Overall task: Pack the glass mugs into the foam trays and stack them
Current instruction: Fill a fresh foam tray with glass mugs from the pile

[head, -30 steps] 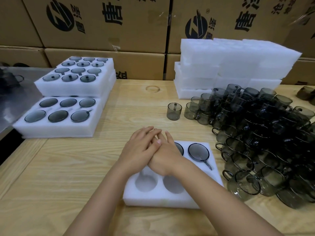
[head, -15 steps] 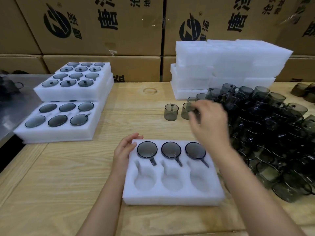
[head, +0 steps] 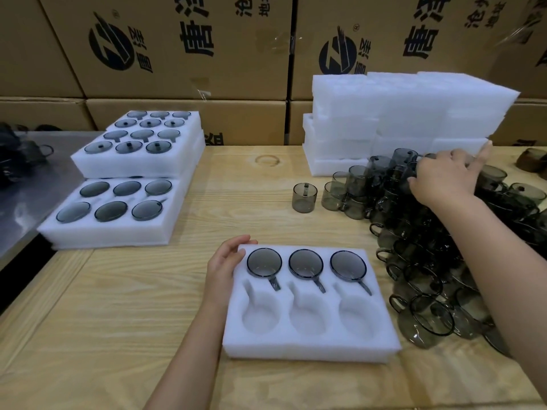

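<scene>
A white foam tray (head: 310,347) lies in front of me on the wooden table. Its far row holds three smoky glass mugs (head: 305,264), and its three near pockets are empty. My left hand (head: 225,261) grips the tray's far-left corner, fingers curled over the edge. To the right sits a large pile of loose glass mugs (head: 420,261). My right hand (head: 441,179) is stretched over the far part of that pile, fingers down among the mugs and index finger pointing at the foam behind. Whether it grips a mug is hidden.
Packed foam trays (head: 118,232) are stacked at the left, a higher stack (head: 133,167) behind them. Empty foam trays (head: 399,113) are piled at the back right. A lone mug (head: 304,197) stands mid-table. Cardboard boxes (head: 177,54) wall the back; a metal surface (head: 29,187) adjoins the left.
Both hands were pressing together on the tray's far row. My right hand has since travelled right and away into the mug pile, while my left hand settled on the tray's corner.
</scene>
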Demonstrator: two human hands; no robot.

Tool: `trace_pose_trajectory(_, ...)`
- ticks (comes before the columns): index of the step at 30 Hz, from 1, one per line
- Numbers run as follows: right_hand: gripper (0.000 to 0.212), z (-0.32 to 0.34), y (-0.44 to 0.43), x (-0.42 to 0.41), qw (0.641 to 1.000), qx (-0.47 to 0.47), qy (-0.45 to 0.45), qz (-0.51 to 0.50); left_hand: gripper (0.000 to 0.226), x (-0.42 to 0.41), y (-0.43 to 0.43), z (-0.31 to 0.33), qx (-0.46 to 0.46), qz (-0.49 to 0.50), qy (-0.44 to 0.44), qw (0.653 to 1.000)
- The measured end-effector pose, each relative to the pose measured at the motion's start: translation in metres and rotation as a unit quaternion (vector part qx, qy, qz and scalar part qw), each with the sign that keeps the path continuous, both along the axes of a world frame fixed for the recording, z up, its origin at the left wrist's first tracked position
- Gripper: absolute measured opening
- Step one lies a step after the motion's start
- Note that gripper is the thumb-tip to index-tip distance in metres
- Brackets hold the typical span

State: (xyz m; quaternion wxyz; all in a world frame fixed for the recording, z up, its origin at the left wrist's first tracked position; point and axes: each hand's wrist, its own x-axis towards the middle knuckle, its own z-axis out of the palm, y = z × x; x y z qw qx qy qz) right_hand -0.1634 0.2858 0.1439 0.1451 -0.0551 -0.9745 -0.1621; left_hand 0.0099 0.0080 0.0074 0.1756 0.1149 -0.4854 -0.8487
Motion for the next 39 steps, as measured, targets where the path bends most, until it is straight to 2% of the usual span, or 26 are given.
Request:
trace_pose_trajectory(4, 0.019, -0.006, 0.0, 0.004, 0.998, 0.005, 0.026, 0.05, 0.027, -0.001, -0.002, -0.001, -0.033, 0.003, -0.001, 0.999)
trace_pose_trajectory(8, 0.022, -0.008, -0.001, 0.015, 0.98, -0.117, 0.061, 0.149, 0.034, 0.0, -0.002, -0.002, -0.07, 0.006, 0.002, 0.998)
trace_pose_trajectory(11, 0.018, -0.006, -0.011, 0.042, 0.918, -0.29, 0.074, 0.261, 0.036, 0.001, -0.002, -0.003, -0.089, 0.015, 0.001, 0.996)
trace_pose_trajectory(13, 0.011, -0.01, -0.018, 0.07, 0.876, -0.354, 0.075, 0.319, 0.037, 0.0, -0.003, -0.004, -0.096, 0.023, -0.005, 0.995)
trace_pose_trajectory(17, 0.005, -0.028, -0.018, 0.116, 0.818, -0.414, 0.001, 0.4, 0.038, -0.001, -0.006, -0.003, -0.122, 0.029, -0.014, 0.992)
trace_pose_trajectory(22, 0.021, -0.051, 0.001, 0.146, 0.759, -0.476, -0.128, 0.426, 0.046, -0.004, -0.016, -0.001, -0.215, 0.037, -0.029, 0.975)
trace_pose_trajectory(27, 0.028, -0.064, 0.017, 0.16, 0.703, -0.527, -0.182, 0.442, 0.046, -0.005, -0.03, 0.009, -0.257, 0.049, -0.067, 0.963)
trace_pose_trajectory(28, 0.027, -0.065, 0.018, 0.161, 0.697, -0.528, -0.188, 0.447, 0.045, -0.005, -0.032, 0.015, -0.293, 0.037, -0.078, 0.952)
trace_pose_trajectory(30, 0.02, -0.066, 0.018, 0.162, 0.696, -0.522, -0.191, 0.454, 0.045, -0.002, -0.031, 0.035, -0.417, 0.017, -0.081, 0.905)
trace_pose_trajectory(32, 0.013, -0.064, 0.014, 0.162, 0.702, -0.511, -0.186, 0.46, 0.043, 0.005, -0.018, 0.062, -0.504, 0.003, -0.024, 0.864)
trace_pose_trajectory(34, 0.008, -0.06, 0.006, 0.159, 0.698, -0.502, -0.173, 0.48, 0.049, 0.011, 0.004, 0.085, -0.524, -0.091, 0.033, 0.846)
trace_pose_trajectory(37, 0.005, -0.052, -0.007, 0.155, 0.678, -0.5, -0.16, 0.514, 0.063, 0.012, 0.042, 0.091, -0.531, -0.298, 0.039, 0.792)
trace_pose_trajectory(38, 0.005, -0.051, -0.009, 0.153, 0.678, -0.499, -0.158, 0.515, 0.062, 0.011, 0.05, 0.088, -0.52, -0.315, 0.037, 0.793)
trace_pose_trajectory(39, 0.005, -0.051, -0.011, 0.151, 0.684, -0.499, -0.157, 0.508, 0.06, 0.01, 0.056, 0.085, -0.5, -0.301, 0.034, 0.812)
